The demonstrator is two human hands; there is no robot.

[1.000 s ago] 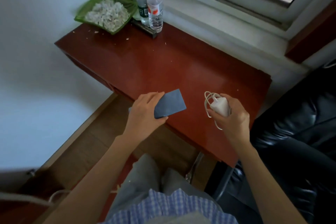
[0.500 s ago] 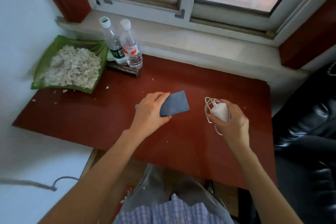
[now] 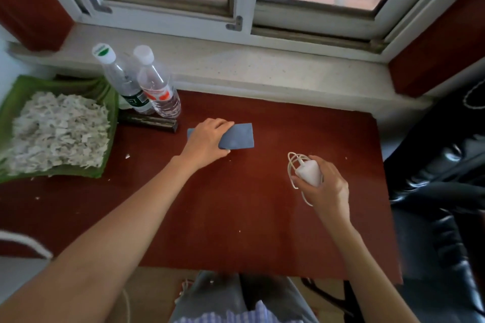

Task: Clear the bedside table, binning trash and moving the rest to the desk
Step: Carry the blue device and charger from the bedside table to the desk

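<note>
My left hand (image 3: 206, 140) grips a flat blue-grey phone (image 3: 237, 136), which lies low over or on the middle of the red-brown desk (image 3: 236, 217). Whether the phone touches the desk I cannot tell. My right hand (image 3: 326, 186) holds a white charger (image 3: 308, 173) with its white cable (image 3: 292, 165) coiled in loops, just above the desk's right half.
Two clear water bottles (image 3: 154, 86) stand at the back left beside a dark flat bar (image 3: 148, 120). A green tray (image 3: 105, 165) heaped with white shreds fills the left end. A stone windowsill (image 3: 262, 65) runs behind; a black leather chair (image 3: 441, 191) stands to the right.
Both hands have moved forward over the desk. The left hand has carried the phone further in and lower, turning it flat. The view has closed in on the desk.
</note>
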